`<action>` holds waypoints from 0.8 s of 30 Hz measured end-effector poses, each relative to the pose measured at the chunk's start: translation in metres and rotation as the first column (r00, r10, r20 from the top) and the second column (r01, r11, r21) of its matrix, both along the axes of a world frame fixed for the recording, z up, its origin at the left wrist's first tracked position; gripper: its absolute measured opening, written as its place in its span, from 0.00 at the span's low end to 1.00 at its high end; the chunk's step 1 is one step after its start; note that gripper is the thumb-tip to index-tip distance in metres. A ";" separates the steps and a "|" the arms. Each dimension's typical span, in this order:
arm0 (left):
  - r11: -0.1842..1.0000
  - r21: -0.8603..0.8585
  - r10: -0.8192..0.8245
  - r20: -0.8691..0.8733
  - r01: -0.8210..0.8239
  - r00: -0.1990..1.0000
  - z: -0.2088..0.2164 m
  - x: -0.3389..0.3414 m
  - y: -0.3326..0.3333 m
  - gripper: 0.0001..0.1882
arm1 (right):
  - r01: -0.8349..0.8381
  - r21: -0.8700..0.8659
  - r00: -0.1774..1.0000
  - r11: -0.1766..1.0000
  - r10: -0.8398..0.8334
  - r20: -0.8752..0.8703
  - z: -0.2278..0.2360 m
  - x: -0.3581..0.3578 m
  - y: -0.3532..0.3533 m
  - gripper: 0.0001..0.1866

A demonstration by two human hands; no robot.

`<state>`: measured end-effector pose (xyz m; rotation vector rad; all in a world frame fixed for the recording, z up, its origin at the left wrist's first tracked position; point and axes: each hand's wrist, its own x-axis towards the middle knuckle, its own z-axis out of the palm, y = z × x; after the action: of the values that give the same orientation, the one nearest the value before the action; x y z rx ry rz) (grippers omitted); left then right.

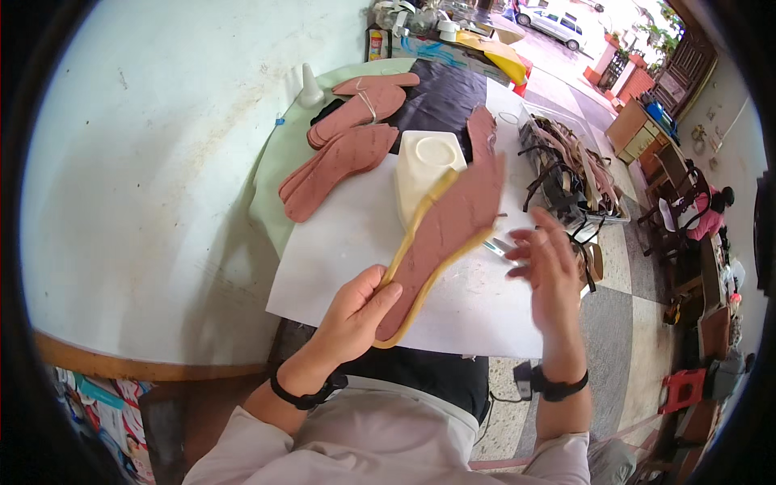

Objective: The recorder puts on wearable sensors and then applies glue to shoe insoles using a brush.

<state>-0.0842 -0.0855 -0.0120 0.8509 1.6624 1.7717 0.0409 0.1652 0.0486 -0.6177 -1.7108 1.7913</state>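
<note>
My left hand [352,314] pinches the heel end of a brown shoe insole [449,226] between thumb and fingers. A yellow border runs along much of its outline. The insole is tilted up over the white work sheet [331,279], its toe end blurred. To its right, my right hand [551,279] is raised with fingers apart and nothing visible in them, slightly smeared by motion. Behind the insole stands a cream plastic container [411,166], partly covered by it. A light-coloured tool [498,247] lies on the sheet near my right fingers, mostly hidden.
Stacked brown insoles [335,174] lie at the left, with a tied bundle [356,117] beyond. A white cone-tipped bottle [309,87] stands near the wall. More brown pieces [482,129] lie behind the container. At the right, a bin [618,217] holds tangled straps [578,158].
</note>
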 end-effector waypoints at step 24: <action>0.766 -0.289 0.392 -0.498 -0.574 0.773 -0.021 -0.166 -0.092 0.22 | 0.020 0.028 0.981 0.999 -0.025 0.190 -0.032 -0.077 0.143 0.16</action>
<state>-0.2502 -0.1774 -0.0330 0.6341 2.6472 1.4795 -0.0361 0.3086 0.0161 -0.8172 -1.8416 1.7381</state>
